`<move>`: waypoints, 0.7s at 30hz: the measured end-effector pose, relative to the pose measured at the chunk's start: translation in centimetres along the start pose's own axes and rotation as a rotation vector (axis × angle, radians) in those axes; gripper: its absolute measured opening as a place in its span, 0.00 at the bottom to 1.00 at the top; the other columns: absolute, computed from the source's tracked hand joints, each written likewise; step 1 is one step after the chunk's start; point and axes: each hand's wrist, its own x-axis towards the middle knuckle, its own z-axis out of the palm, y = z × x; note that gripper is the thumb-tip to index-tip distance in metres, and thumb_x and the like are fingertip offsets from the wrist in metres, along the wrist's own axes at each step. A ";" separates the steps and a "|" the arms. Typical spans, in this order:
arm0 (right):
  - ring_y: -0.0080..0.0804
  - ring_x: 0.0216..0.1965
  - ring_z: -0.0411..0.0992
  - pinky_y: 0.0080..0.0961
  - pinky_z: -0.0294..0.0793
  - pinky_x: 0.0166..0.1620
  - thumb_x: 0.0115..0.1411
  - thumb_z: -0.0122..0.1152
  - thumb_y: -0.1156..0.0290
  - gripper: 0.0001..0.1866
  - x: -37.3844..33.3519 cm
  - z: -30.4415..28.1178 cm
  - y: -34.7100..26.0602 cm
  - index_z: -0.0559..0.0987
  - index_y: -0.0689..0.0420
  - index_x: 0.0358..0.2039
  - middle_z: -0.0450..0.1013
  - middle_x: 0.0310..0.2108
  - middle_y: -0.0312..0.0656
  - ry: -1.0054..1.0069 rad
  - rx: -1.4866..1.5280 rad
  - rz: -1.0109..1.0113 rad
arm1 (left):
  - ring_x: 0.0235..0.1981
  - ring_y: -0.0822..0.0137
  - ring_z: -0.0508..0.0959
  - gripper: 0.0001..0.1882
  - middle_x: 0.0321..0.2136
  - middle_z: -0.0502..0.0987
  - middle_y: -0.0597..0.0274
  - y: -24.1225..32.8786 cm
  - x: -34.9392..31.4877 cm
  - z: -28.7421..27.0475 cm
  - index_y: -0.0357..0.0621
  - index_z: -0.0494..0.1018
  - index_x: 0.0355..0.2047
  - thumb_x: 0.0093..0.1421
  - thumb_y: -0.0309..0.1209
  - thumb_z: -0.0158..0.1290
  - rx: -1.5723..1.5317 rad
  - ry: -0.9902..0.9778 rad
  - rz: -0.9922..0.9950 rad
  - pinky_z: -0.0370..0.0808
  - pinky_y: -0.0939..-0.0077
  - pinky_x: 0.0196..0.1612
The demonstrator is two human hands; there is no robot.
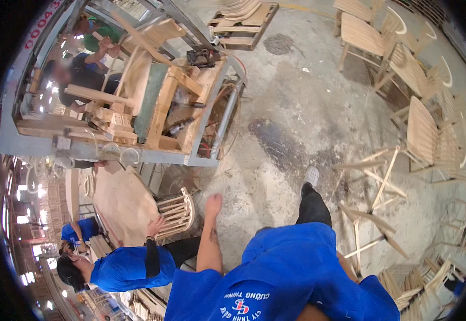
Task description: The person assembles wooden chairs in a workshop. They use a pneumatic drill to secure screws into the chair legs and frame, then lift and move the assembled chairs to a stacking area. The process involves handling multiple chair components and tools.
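My left hand [213, 205] hangs at the end of my bare forearm over the concrete floor. Its fingers look curled together, and no object shows in it. Nearest to it is the spindle back of a pale wooden chair [178, 215], just to the left and apart from it. A co-worker's hand [156, 226] rests on that chair. On my right side only a bit of bare arm [347, 266] shows beside my blue shirt; my right hand is out of sight.
Wooden folding frames [374, 179] stand on the floor at right, with a row of slatted chairs [422, 134] beyond. A metal-framed workbench [190, 155] carrying wood parts and tools fills the upper left. A co-worker in blue [131, 267] is close on my left. A pallet [249, 32] lies at the back.
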 end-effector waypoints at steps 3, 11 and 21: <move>0.34 0.29 0.74 0.33 0.75 0.31 0.63 0.56 0.57 0.21 4.3 12.6 -2.8 0.75 0.58 0.50 0.76 0.38 0.45 0.773 -1.433 -0.662 | 0.43 0.49 0.80 0.23 0.39 0.81 0.46 10.2 4.3 2.9 0.42 0.78 0.45 0.62 0.47 0.48 -0.292 -0.112 0.151 0.75 0.59 0.47; 0.24 0.32 0.74 0.23 0.71 0.30 0.67 0.50 0.56 0.19 7.4 53.6 -0.3 0.72 0.50 0.54 0.74 0.38 0.35 0.703 -1.988 -1.487 | 0.43 0.49 0.80 0.22 0.40 0.81 0.47 27.8 11.6 5.6 0.43 0.78 0.45 0.61 0.47 0.50 -0.109 -0.210 0.500 0.75 0.60 0.47; 0.33 0.32 0.79 0.29 0.78 0.28 0.70 0.46 0.63 0.16 27.3 63.1 3.5 0.72 0.56 0.52 0.77 0.36 0.43 0.611 -2.277 -1.195 | 0.35 0.51 0.81 0.14 0.35 0.81 0.48 26.5 27.3 -10.1 0.42 0.77 0.44 0.62 0.37 0.54 -0.576 0.678 0.271 0.76 0.62 0.38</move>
